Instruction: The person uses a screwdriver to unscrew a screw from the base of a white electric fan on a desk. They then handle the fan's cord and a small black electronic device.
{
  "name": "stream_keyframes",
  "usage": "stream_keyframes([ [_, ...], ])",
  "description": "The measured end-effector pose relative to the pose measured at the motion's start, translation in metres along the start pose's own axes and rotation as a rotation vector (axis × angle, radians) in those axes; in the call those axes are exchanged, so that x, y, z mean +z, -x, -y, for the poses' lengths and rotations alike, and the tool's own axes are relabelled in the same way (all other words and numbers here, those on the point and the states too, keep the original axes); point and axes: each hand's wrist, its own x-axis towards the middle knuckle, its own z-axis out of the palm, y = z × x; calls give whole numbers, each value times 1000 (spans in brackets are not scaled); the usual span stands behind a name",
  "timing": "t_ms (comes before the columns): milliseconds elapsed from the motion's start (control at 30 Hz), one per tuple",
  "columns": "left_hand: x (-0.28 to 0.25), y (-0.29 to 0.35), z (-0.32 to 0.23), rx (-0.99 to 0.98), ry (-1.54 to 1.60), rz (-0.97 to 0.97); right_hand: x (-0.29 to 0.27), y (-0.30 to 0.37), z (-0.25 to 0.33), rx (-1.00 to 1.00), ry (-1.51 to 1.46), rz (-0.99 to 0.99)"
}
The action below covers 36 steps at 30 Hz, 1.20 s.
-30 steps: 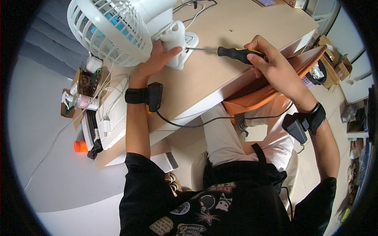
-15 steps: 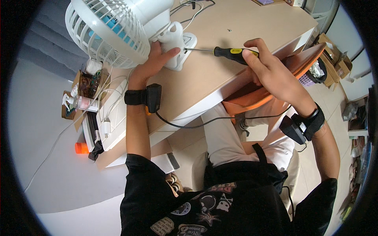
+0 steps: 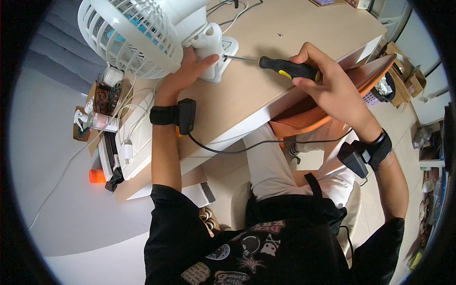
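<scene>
A white fan (image 3: 137, 42) with blue blades stands at the far left of the desk. My left hand (image 3: 186, 71) is wrapped around the lower part of the fan by its white base (image 3: 219, 71), with the thumb stretched along it. In my right hand (image 3: 332, 88) is a screwdriver (image 3: 289, 68) with a black and yellow handle, gripped at its rear end between thumb and curled fingers. The shaft lies nearly level, and its tip meets the side of the fan's base just beyond my left thumb. Whether a screw sits under the tip cannot be made out.
Small dark bits (image 3: 280, 34) lie on the desk (image 3: 266, 28) beyond the screwdriver. Cables run behind the fan. An orange chair (image 3: 299, 126) is against the desk's right edge. At left are a spray bottle (image 3: 99, 121) and an orange cap-like item (image 3: 97, 176). A black cable (image 3: 228, 152) links both wrist straps.
The screwdriver's handle has turned, its yellow patch going from the top to the lower side. My right fingers have shifted back on the handle. The left hand stays on the fan.
</scene>
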Motion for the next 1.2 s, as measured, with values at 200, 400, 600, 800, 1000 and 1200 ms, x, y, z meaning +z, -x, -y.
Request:
stream_keyframes([
  [200, -4, -1, 0, -12, 101, 65, 0, -1, 8, -3, 164, -124],
  [400, -2, 1, -5, -11, 140, 51, 3, -7, 3, 336, -84, -77],
  [600, -2, -2, 7, 10, 72, 44, -2, -14, 4, 436, 17, -121],
  [800, 1, -3, 13, 35, -8, -14, -6, -16, 10, 559, 1, -29],
  [1000, 0, -3, 7, -22, 68, 36, -4, -11, -5, 214, -57, -123],
  [1200, 1, -9, 9, -28, 144, 11, -3, -17, 0, 365, -205, -69],
])
